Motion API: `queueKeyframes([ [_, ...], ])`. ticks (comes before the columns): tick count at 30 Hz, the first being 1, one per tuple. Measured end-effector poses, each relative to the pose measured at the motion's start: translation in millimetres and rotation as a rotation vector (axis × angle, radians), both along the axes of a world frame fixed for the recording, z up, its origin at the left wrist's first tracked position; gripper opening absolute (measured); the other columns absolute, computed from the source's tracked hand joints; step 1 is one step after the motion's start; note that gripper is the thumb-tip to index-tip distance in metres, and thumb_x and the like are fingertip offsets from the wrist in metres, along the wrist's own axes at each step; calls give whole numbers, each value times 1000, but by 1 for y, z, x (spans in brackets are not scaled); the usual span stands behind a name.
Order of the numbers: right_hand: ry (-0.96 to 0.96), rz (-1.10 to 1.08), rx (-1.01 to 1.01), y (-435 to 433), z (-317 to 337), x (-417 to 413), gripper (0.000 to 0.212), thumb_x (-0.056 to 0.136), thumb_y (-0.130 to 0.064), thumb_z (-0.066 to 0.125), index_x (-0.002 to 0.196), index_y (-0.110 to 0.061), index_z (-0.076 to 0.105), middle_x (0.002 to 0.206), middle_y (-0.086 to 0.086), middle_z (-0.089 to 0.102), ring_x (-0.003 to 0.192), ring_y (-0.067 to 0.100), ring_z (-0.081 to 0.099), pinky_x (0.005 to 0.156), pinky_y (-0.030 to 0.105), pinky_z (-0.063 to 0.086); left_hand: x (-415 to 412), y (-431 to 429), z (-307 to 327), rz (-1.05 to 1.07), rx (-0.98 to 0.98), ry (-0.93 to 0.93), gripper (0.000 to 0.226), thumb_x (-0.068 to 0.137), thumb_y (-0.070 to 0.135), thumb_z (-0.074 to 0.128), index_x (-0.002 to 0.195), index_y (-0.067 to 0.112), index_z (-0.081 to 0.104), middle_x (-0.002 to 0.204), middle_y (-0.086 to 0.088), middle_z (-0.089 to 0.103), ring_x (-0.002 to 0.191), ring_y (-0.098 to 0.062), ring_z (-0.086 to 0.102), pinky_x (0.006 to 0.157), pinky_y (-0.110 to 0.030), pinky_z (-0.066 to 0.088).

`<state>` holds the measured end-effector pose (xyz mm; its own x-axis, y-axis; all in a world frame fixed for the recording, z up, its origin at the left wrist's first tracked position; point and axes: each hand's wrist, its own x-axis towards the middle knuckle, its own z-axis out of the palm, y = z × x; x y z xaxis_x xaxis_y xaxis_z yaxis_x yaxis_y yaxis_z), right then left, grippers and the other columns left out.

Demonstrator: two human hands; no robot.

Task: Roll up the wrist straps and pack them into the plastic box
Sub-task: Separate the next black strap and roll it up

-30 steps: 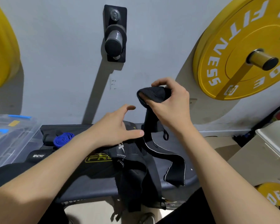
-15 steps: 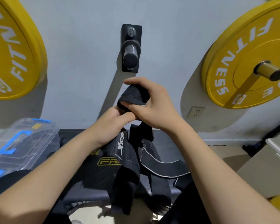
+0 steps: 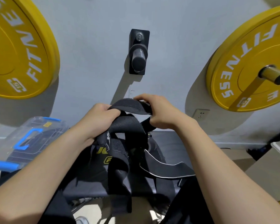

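The left hand (image 3: 100,117) and right hand (image 3: 161,113) grip the top of the black wrist strap (image 3: 131,107) with curled fingers (image 3: 143,99). Its tail hangs toward 6 o'clock. I judge this is the rolling step; next it needs tight turns. The plastic box (image 3: 28,139) sits at 9 o'clock.

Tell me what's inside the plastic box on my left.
The plastic box has its clear lid on. Only dark, blurred shapes show through; contents or the bench behind, I cannot tell.

Two yellow weight plates (image 3: 19,46) flank a black wall peg (image 3: 138,52).
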<state>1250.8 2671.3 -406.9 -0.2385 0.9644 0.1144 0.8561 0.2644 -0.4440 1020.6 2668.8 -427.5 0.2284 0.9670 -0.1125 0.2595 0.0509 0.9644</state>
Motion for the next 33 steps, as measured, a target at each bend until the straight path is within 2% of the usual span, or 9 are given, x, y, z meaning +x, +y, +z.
queueKeyframes([
  [7, 452, -411, 144, 19, -8, 2, 70, 81, 10, 40, 137, -26, 62, 107, -2, 69, 105, 27, 66, 62, 20, 50, -31, 4, 2, -223, -45, 238, 13, 88, 16, 74, 96, 21, 82, 83, -7, 79, 69, -20, 74, 63, -30, 59],
  [10, 806, -477, -29, 21, -6, -7, 59, 90, 5, 39, 138, -23, 60, 107, 5, 78, 82, 21, 74, 69, 27, 55, -29, 5, -8, -197, -12, 299, 17, 92, 9, 68, 97, 19, 82, 81, -3, 80, 69, -17, 72, 63, -25, 55],
  [12, 753, -414, -195, 21, -8, -11, 51, 91, 1, 39, 127, -20, 68, 94, 4, 79, 72, 20, 63, 68, 31, 51, -27, 7, -15, -138, 13, 299, 12, 95, 18, 70, 100, 20, 81, 89, -3, 82, 82, -18, 77, 77, -31, 57],
  [16, 615, -322, -556, 16, 3, -13, 37, 77, -34, 66, 104, -10, 72, 77, 1, 43, 59, 16, 30, 54, 30, 25, -33, 16, -24, -57, 64, 447, 27, 102, 38, 66, 83, 23, 78, 76, 9, 79, 83, -14, 76, 70, -26, 53],
  [20, 696, -231, -872, 3, 9, -21, 83, 69, -85, 72, 106, -10, 71, 70, -3, 36, 57, 16, 27, 51, 28, 20, -39, 22, -28, 50, 212, 660, 28, 97, 44, 74, 71, 33, 70, 68, 15, 67, 79, -19, 64, 66, -29, 42],
  [24, 1049, -370, -744, 3, 2, -31, 14, 99, -32, 56, 96, -19, 50, 65, -2, 33, 53, 15, 26, 51, 26, 19, -41, 23, -24, 5, 110, 637, 20, 83, 38, 91, 85, 22, 78, 70, 9, 68, 72, -12, 63, 61, -23, 44],
  [27, 1326, -462, -628, 4, -4, -36, 11, 100, -12, 62, 96, -17, 53, 61, 0, 40, 49, 14, 34, 50, 25, 26, -38, 21, -23, 1, -50, 448, 22, 81, 23, 94, 97, 19, 80, 94, -4, 79, 79, -15, 75, 72, -26, 56],
  [29, 1492, -489, -576, 5, -5, -38, 14, 100, -15, 71, 91, -14, 61, 65, 2, 53, 47, 12, 47, 44, 21, 39, -37, 21, -22, 19, -107, 340, 20, 83, 14, 92, 100, 12, 80, 94, -11, 79, 58, -9, 69, 59, -19, 55],
  [33, 1555, -446, -473, 8, -5, -38, 2, 98, -13, 76, 98, -14, 74, 74, 1, 75, 58, 10, 72, 48, 16, 54, -35, 22, -19, 7, -205, 202, 13, 92, 0, 79, 103, 5, 79, 92, -18, 79, 58, -21, 68, 58, -24, 58],
])
